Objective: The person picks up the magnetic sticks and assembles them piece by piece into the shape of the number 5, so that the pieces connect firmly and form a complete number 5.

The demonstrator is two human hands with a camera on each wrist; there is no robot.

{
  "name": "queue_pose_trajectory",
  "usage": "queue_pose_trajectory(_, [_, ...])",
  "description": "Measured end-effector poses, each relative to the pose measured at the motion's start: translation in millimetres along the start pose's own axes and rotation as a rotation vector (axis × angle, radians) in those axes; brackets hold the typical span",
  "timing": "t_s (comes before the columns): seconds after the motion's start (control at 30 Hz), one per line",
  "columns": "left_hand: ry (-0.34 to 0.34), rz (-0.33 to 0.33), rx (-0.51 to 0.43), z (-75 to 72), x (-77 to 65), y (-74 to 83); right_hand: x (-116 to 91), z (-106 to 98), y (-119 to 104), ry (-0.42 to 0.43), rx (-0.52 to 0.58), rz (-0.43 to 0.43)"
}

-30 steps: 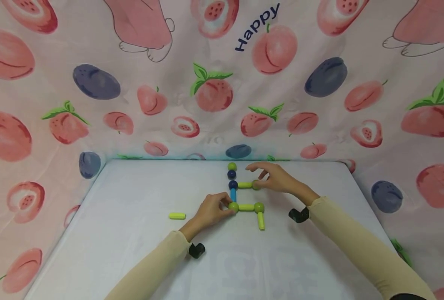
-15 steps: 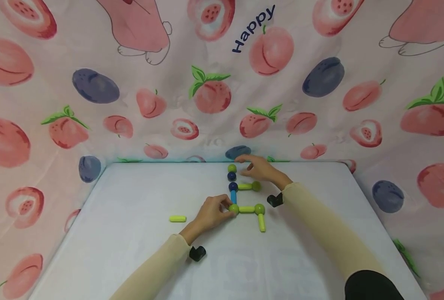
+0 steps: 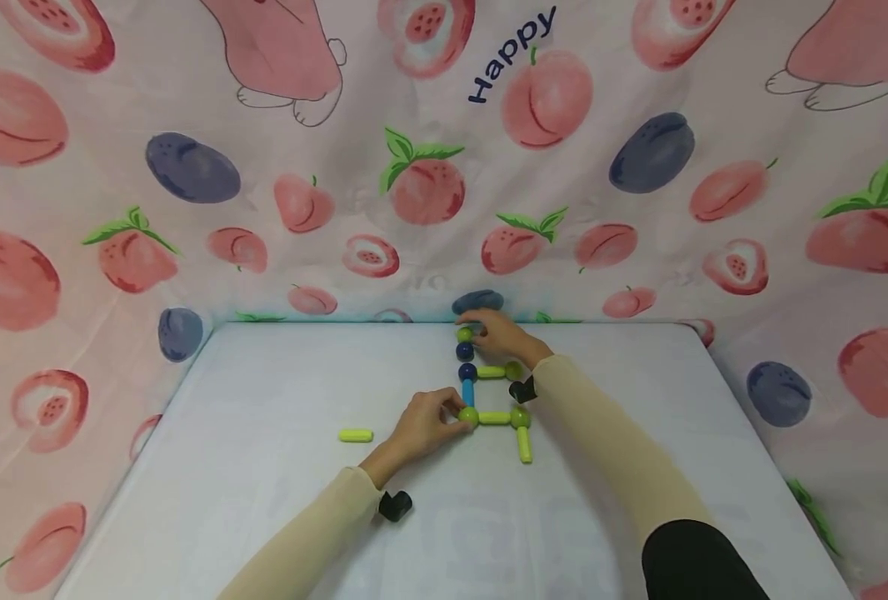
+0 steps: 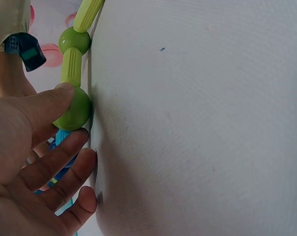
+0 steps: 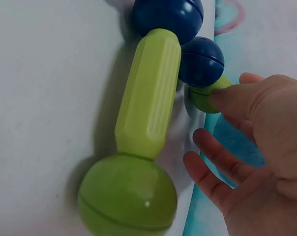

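Observation:
My left hand (image 3: 423, 423) pinches a green ball (image 4: 75, 112) between thumb and index finger; its other fingers are half curled. A blue rod (image 3: 468, 393) runs from that ball to a dark blue ball (image 3: 467, 372), and a yellow-green rod (image 3: 495, 418) to another green ball (image 3: 520, 417). My right hand (image 3: 506, 336) is at the far end, thumb and index finger around the far green ball (image 5: 203, 100). Between that ball and the rod structure lies a second dark blue ball (image 3: 465, 351). A yellow-green rod (image 5: 148, 91) links the first dark blue ball to a green ball (image 5: 129, 194).
A loose yellow-green rod (image 3: 356, 436) lies left of my left hand. Another rod (image 3: 525, 446) points toward me from the near right ball. The white table (image 3: 279, 517) ends at a fruit-print cloth (image 3: 369, 208) just behind my right hand.
My right hand has left the green ball at the right rod's end and moved left and away to the far green ball, now pinching it. My left hand keeps its hold.

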State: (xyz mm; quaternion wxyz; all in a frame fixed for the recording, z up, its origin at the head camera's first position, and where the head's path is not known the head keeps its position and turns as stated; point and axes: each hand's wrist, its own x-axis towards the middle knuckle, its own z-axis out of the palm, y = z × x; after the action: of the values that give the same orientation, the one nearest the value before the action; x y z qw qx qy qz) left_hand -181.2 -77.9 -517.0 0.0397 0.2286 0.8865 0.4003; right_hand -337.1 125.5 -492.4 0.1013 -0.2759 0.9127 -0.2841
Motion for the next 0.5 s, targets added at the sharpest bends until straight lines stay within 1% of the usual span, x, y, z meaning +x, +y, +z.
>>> queue_pose_trajectory(0.1, [-0.004, -0.003, -0.001, 0.2, 0.4, 0.6, 2.5, 1.3, 0.2, -0.007, -0.015, 0.015])
queue_pose_trajectory(0.37, [-0.001, -0.001, -0.001, -0.6, 0.1, 2.2, 1.8, 0.4, -0.1, -0.017, 0.008, 0.05])
queue_pose_trajectory(0.5, [0.003, -0.007, 0.006, -1.1, -0.4, 2.2, 1.9, 0.1, -1.6, -0.017, -0.002, 0.076])
